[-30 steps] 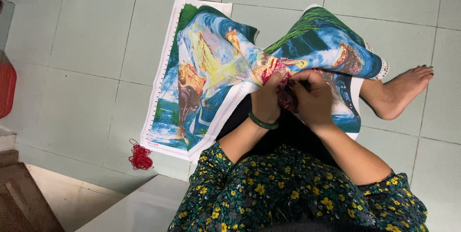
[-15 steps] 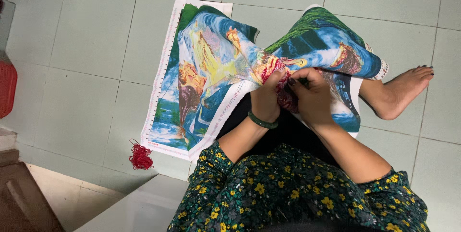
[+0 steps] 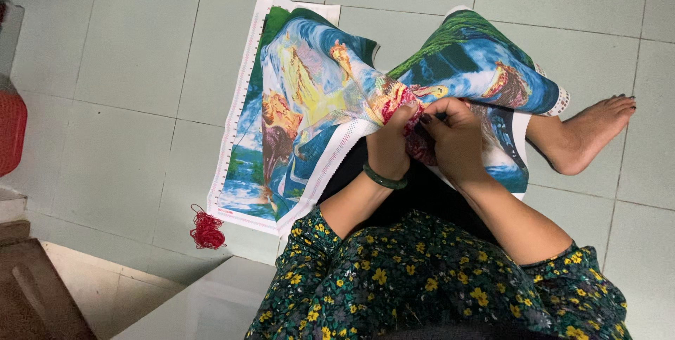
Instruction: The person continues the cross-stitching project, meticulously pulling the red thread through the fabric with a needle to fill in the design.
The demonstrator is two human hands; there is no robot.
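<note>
Pale green tiled floor point(image 3: 126, 66) all around, grey grout lines. Small bundle of red thread point(image 3: 207, 231) lies on the tiles well down-left of the grip, just off the bottom corner of the spread fabric. Red plastic container point(image 3: 10, 132) at the far left edge, cut off by the frame, far from the grip. Brown wooden piece point(image 3: 35, 291) in the bottom-left corner, on a lighter step. Bare foot point(image 3: 587, 136) rests flat on the tiles to the right of the grip, toes pointing right. Dark floral garment point(image 3: 436, 284) with yellow flowers below the grip. Green bangle point(image 3: 383, 178) on the wrist just below it.
</note>
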